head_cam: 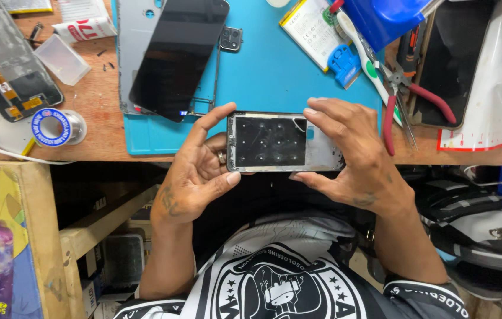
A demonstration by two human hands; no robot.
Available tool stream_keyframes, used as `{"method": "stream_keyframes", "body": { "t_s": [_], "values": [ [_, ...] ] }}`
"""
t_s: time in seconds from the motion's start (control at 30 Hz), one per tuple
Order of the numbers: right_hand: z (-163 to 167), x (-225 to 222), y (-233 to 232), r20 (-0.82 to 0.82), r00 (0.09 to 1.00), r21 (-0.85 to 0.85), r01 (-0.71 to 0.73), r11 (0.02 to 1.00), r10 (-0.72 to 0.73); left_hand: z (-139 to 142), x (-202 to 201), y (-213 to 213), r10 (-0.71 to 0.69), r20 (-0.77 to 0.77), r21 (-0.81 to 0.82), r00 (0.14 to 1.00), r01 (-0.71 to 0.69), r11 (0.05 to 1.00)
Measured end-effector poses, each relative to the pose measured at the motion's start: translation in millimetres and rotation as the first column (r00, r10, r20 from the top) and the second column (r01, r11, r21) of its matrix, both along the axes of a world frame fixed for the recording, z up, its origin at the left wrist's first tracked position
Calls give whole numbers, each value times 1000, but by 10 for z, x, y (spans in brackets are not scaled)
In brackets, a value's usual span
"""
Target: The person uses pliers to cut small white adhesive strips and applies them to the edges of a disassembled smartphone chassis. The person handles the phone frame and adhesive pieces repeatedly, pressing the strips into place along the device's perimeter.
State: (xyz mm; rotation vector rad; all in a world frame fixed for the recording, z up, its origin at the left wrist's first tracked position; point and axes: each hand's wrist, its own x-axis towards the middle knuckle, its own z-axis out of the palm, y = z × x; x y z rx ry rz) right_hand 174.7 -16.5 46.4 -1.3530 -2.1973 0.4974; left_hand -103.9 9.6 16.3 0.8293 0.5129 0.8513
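I hold an opened phone frame sideways in front of my chest, just below the table edge. Its silver housing has a dark glossy panel in the middle that reflects several lights. My left hand grips its left end between thumb and fingers, with a ring showing. My right hand clasps the right end, index finger along the top edge and thumb underneath. A black phone screen lies tilted on a grey frame on the blue work mat.
On the mat lie a small camera module, a phone battery and a blue plastic tool. Red-handled pliers rest at the right, a tape roll at the left, a blue box behind.
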Motion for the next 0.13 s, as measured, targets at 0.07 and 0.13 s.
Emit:
{"method": "stream_keyframes", "body": {
  "t_s": [0.07,0.13],
  "values": [
    [-39,-3,48,-67,998,-66,-14,998,9,14,7,10,16,5,7,1000,-16,1000],
    [-86,-7,49,-110,994,-81,-26,996,17,31,-79,143,25,11,17,1000,-25,1000]
  ]
}}
